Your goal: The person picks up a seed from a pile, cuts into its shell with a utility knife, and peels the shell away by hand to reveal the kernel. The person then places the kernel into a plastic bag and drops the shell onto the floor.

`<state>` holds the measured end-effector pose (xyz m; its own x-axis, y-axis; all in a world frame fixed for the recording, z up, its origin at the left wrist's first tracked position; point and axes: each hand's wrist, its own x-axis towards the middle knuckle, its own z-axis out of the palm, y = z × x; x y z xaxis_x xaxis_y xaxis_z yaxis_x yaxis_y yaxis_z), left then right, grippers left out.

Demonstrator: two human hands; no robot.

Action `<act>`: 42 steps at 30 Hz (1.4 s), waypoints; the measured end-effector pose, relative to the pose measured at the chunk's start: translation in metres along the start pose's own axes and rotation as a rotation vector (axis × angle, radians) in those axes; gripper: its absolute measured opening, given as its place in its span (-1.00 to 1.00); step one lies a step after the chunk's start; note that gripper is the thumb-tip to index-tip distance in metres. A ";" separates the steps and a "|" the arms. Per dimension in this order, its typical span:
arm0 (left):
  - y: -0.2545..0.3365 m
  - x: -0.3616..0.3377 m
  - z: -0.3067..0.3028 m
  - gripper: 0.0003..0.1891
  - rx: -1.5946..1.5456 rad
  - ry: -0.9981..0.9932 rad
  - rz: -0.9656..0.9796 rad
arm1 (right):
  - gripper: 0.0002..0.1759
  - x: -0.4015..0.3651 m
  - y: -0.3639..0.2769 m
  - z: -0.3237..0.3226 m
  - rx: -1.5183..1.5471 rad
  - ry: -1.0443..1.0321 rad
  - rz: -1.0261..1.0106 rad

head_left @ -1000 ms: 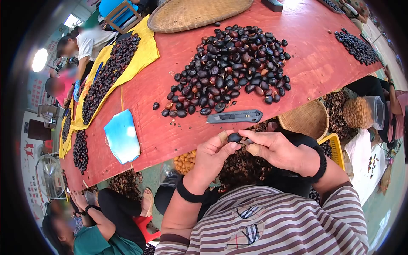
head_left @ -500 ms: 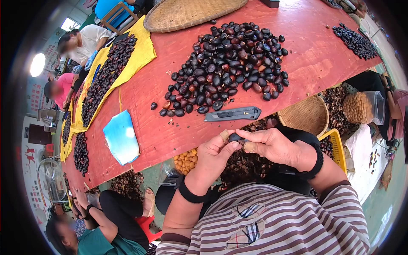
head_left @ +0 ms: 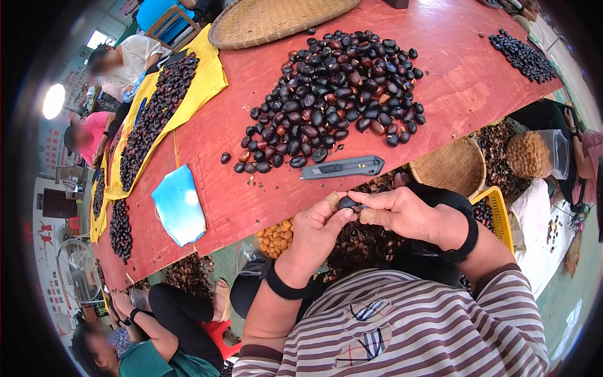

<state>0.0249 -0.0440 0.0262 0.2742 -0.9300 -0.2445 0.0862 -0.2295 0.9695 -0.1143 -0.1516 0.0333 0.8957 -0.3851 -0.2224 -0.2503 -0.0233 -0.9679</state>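
Black seed [head_left: 347,203]: between the fingertips of both hands, just beyond the near edge of the bench.
Left grip: the left hand [head_left: 314,229] pinches the seed between thumb and forefinger. Best used, it seems, as the steady side, with firm, even pressure and the seed's upper face exposed.
Right grip: the right hand [head_left: 402,213] closes its thumb and forefinger on the seed's opposite side. Whether a shell fragment sits in this pinch cannot be told. Short, controlled movements appear preferable to hard pulling, which could make the smooth seed slip.
Finger wraps: tan covers show on the left forefinger and right thumb. Bearing pressure on these pads should spare bare skin.
Dark husks [head_left: 361,245]: below the hands. Working low over them would let loose bits drop there.
Utility knife [head_left: 342,167]: flat on the bench [head_left: 232,195], beyond the hands, untouched. Forearms are best kept off its tip.
Seed pile [head_left: 333,94]: on the bench, beyond the knife.
Yellow-orange kernels [head_left: 274,239]: below the bench edge, beside the left forearm.
Round basket [head_left: 449,168]: beyond the right hand, near the yellow crate [head_left: 499,217].
Blue-and-white pad [head_left: 179,204]: on the bench, well left of the hands.
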 end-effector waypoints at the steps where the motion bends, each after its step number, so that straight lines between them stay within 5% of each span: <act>1: 0.000 0.000 0.002 -0.77 -0.004 0.021 0.006 | -0.61 0.000 -0.003 -0.002 0.013 -0.012 0.044; 7: -0.015 0.004 0.000 -0.76 0.119 0.024 0.014 | -0.60 0.007 -0.002 -0.005 0.106 -0.093 0.282; 16: -0.018 0.007 0.005 -0.81 0.038 0.094 -0.008 | -0.67 0.015 0.042 0.018 -0.202 0.173 -0.204; 25: -0.016 0.008 0.007 -0.80 0.067 0.039 -0.083 | -0.78 0.011 0.030 0.019 -0.536 0.335 -0.267; 31: -0.010 0.010 0.009 -0.82 0.226 0.029 -0.013 | -0.79 0.016 0.036 0.014 -0.349 0.270 -0.232; 34: -0.011 0.009 0.009 -0.82 0.274 0.031 0.002 | -0.80 0.014 0.028 0.008 -0.492 0.250 -0.246; 37: -0.016 0.011 0.007 -0.81 0.315 0.028 0.042 | -0.78 0.014 0.029 0.007 -0.259 0.214 -0.198; 40: -0.018 0.010 0.005 -0.79 0.340 0.012 0.053 | -0.75 0.010 0.015 0.004 0.171 0.131 0.149; 42: -0.018 0.011 0.005 -0.78 0.248 -0.007 0.038 | -0.74 0.011 0.019 0.005 0.136 0.151 0.132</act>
<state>0.0214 -0.0512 0.0065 0.2661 -0.9411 -0.2085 -0.1625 -0.2569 0.9527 -0.1077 -0.1513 0.0116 0.7909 -0.5103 -0.3378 -0.3005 0.1570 -0.9408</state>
